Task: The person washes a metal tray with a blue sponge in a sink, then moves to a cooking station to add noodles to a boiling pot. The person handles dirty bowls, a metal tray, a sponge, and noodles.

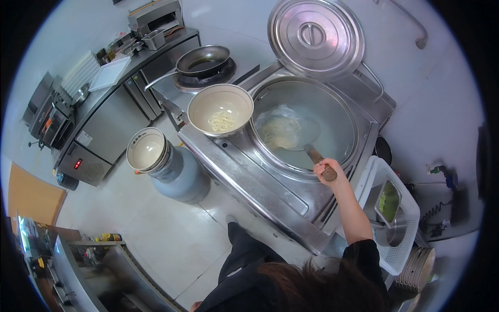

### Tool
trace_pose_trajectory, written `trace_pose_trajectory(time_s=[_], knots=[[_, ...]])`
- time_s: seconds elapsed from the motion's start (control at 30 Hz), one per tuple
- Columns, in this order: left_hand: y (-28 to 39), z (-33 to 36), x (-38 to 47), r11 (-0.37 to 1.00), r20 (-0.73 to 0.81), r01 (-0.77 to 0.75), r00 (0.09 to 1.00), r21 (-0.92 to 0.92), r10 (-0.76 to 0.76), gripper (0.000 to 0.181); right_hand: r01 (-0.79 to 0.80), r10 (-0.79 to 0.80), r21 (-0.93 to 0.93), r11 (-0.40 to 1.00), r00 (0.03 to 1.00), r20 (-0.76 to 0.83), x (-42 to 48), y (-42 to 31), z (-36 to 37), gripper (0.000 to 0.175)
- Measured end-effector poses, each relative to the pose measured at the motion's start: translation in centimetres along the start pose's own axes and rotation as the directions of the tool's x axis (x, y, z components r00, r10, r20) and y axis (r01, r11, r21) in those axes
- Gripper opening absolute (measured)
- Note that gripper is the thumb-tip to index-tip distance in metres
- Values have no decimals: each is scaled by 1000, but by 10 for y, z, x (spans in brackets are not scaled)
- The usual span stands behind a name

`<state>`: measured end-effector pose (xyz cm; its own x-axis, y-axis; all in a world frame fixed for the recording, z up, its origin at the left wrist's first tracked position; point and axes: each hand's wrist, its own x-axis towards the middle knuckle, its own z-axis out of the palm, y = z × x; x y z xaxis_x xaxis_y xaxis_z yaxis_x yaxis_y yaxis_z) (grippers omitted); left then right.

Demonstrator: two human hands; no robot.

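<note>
My right hand (328, 171) grips the wooden handle (315, 154) of a strainer or ladle, whose head lies in the cloudy water of a large steel boiling pot (353, 117). Pale noodles (282, 130) float at the pot's left side, beside the tool's head. A cream bowl (197, 102) with a small heap of noodles (222, 121) in it stands on the cooker, at the pot's left rim. Only a small part of my left hand (196, 306) shows at the bottom edge, low by my dark clothing; its fingers cannot be made out.
The round steel lid (284, 37) leans upright behind the pot. A frying pan (202, 58) sits on a burner at the back left. Stacked bowls (146, 150) rest on a gas cylinder (183, 183). A white plastic basket (407, 226) holds metal containers at right, near stacked plates (417, 269).
</note>
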<state>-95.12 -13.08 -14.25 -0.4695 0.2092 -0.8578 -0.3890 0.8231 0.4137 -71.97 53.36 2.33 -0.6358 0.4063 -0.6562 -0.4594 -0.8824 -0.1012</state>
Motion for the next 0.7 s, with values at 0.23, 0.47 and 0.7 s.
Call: trace_pose_trajectory(time_s=[0.23, 0.47, 0.7], knots=[[13, 31, 5, 999, 51, -53, 997, -11, 54, 27, 172, -367, -538, 825, 888, -278, -10, -47, -20, 9], [79, 51, 3, 998, 45, -65, 997, -13, 66, 27, 80, -372, -614, 785, 854, -364, 75, -74, -32, 7], [124, 56, 4, 999, 12, -32, 999, -29, 32, 27, 228, -336, -320, 920, 878, -342, 185, -19, -4, 12]])
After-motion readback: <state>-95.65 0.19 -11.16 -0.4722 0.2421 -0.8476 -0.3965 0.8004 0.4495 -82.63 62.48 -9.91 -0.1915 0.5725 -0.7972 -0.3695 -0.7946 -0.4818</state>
